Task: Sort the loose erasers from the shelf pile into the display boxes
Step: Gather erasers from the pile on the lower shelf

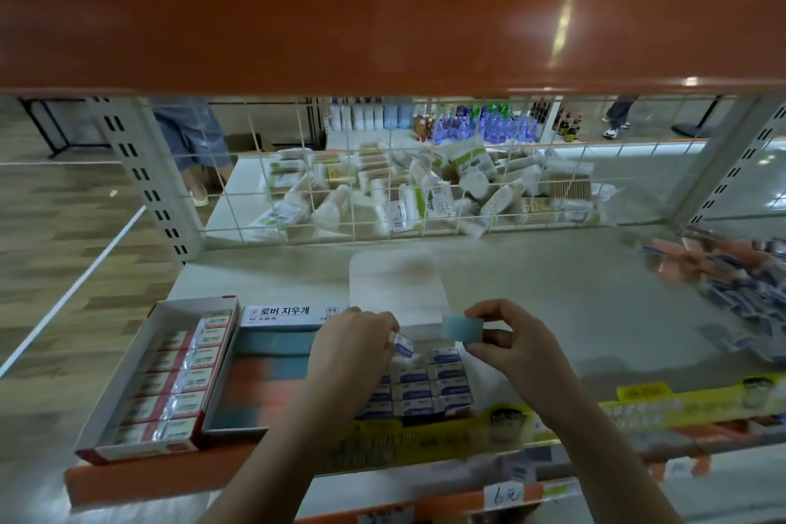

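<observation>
at lower centre, your left hand (355,338) pinches a blue-labelled eraser (404,345) above the blue display box (419,389), ready to slot it into the rows, while your right hand (508,338) pinches a pale blue eraser (461,328) alongside, next in line.

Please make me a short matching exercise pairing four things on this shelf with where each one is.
Things:
1. Blue-labelled eraser
2. Light blue eraser
3. Red-labelled erasers
4. Loose pile of erasers

Places:
A. Far right of the shelf
B. Packed in the open box on the left
C. In the right hand's grip
D. In the left hand's grip, above the rows in the middle box

Pairs: 1-D, 2-C, 3-B, 4-A
</observation>
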A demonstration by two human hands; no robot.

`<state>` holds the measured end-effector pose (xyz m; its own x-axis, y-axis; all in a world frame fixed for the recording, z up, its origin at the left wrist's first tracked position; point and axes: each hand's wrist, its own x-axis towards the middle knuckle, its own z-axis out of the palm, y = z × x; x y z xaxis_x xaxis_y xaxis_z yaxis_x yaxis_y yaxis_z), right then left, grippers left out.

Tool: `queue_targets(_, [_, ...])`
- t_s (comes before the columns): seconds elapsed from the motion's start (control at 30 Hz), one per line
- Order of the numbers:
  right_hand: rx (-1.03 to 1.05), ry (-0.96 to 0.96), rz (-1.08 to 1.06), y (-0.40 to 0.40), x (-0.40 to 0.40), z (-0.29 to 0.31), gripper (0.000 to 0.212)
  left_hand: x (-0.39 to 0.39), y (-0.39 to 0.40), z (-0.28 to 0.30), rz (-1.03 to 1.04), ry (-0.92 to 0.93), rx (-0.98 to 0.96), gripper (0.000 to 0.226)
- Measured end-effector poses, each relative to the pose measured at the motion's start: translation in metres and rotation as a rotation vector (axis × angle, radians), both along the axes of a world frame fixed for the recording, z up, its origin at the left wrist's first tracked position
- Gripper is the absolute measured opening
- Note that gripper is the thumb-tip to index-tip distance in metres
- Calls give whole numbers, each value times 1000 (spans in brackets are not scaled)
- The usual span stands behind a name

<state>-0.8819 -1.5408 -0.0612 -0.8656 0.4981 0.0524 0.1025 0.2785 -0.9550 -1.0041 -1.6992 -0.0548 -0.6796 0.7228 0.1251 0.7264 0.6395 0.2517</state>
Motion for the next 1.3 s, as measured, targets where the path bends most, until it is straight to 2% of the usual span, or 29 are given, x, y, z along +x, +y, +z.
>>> queue_targets(0.23, [-1, -24, 13, 4, 6, -7, 32, 9, 10, -1, 27, 81, -102, 23])
queue_targets(0.47, [-15, -34, 30, 7, 8, -14, 33, 7, 12, -8, -58, 159, -284, 23])
queue_targets(0.7, [-7, -45, 41, 9, 7, -14, 33, 12, 10, -12, -112, 161, -309, 31])
queue_targets(0.8, [9, -33, 57, 9, 3, -6, 34, 15, 7, -6, -119, 117, -236, 32])
queue_targets(0.97, [151, 2, 102, -3, -15, 16, 38, 22, -32, 12, -104, 1, 17, 37])
queue_targets(1.1, [248, 20, 217, -32, -40, 27, 39, 23, -85, 14, 3, -29, 33, 40])
queue_targets(1.3, [412, -24, 397, -89, -83, 21, 29, 20, -139, 3, 65, -108, -50, 37])
